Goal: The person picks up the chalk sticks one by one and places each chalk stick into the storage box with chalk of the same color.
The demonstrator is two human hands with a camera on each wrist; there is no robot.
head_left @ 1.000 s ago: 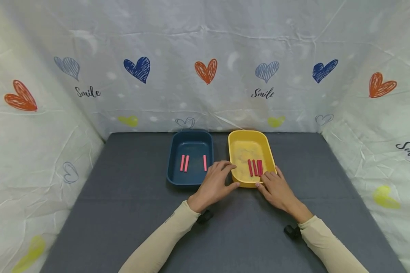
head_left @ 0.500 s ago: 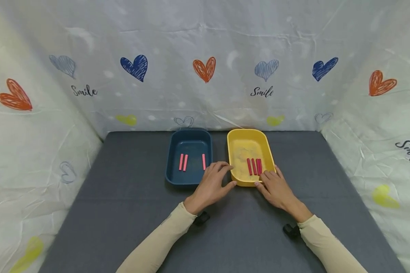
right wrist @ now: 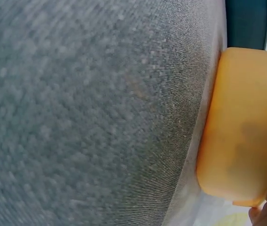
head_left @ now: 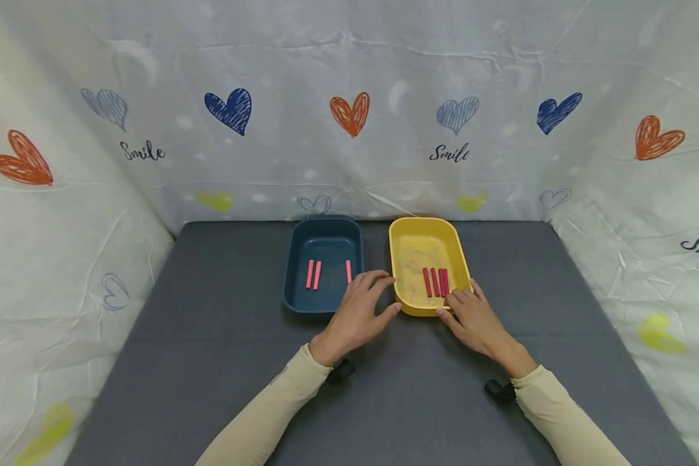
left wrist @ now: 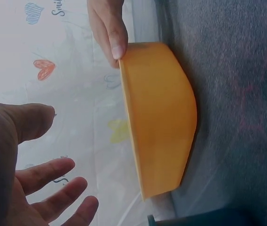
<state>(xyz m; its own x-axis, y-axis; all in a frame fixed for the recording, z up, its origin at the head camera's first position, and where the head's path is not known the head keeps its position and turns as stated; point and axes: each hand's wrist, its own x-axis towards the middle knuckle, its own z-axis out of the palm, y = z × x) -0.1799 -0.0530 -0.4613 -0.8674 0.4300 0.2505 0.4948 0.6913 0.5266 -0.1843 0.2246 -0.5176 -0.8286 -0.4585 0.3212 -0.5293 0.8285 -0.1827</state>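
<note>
A yellow tray (head_left: pixel 416 249) stands upright at the back of the table, holding several dark red sticks (head_left: pixel 435 283). My right hand (head_left: pixel 479 323) grips its near right corner, with fingertips over the rim and the thumb at the front wall. The left wrist view also shows this right hand (left wrist: pixel 109 28) pinching the rim. My left hand (head_left: pixel 358 317) is spread beside the tray's left side, thumb and fingers apart with nothing between them. In the left wrist view a gap separates the left hand (left wrist: pixel 44 174) from the tray wall (left wrist: pixel 159 117).
Left of the yellow tray, a dark blue tray (head_left: pixel 326 301) holds 3 pink sticks (head_left: pixel 317 276); my left hand overlaps its near right corner. Dark grey cloth (head_left: pixel 227 285) covers the table. A white printed curtain (head_left: pixel 285 155) rises behind and at both sides.
My left hand has drifted slightly left, away from the yellow tray's rim. The right hand keeps its grip on the corner, and the sticks lie as before. The head view has shifted a little.
</note>
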